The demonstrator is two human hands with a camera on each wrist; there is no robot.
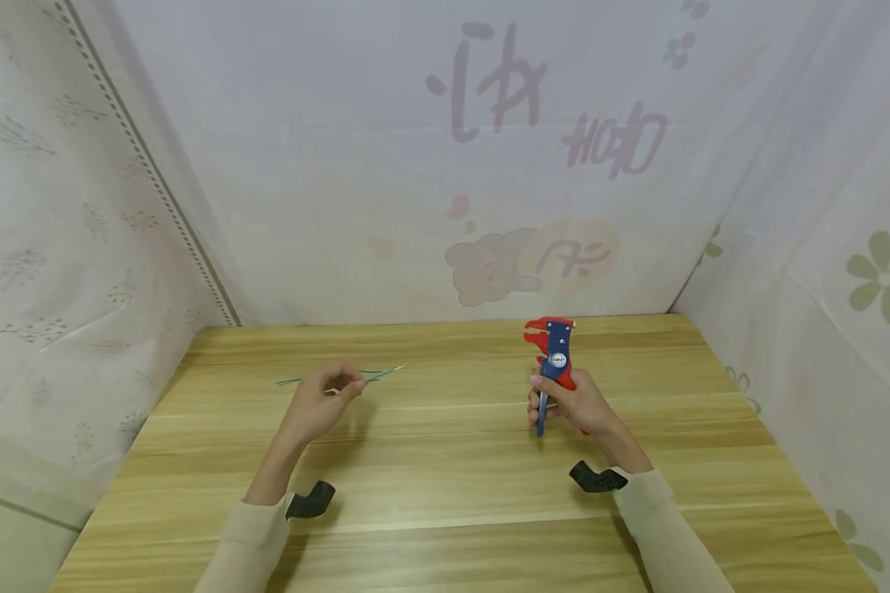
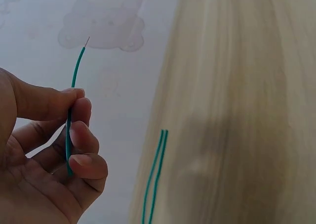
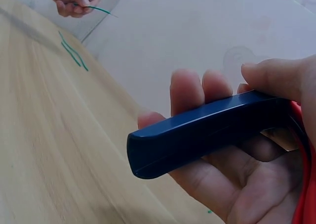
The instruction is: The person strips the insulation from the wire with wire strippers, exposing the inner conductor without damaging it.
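My left hand (image 1: 322,403) pinches a short green wire (image 2: 76,71) between thumb and index finger. Bare metal shows at the wire's upper end, and its lower part runs behind the thumb and along the curled fingers. Over the right side of the table, my right hand (image 1: 582,405) grips a wire stripper (image 1: 559,339) by its blue handle (image 3: 197,130), with the red jaws upward and parted. No wire sits between those jaws. Two more green wires (image 2: 158,169) lie side by side on the table beneath the left hand, partly hidden by it in the head view.
The wooden table (image 1: 445,494) meets a printed cloth (image 1: 341,206) at the back, and more cloth hangs at both sides. A tiny green piece (image 3: 209,211) lies on the table below the right hand. Each sleeve cuff has a black device (image 1: 311,500) on it.
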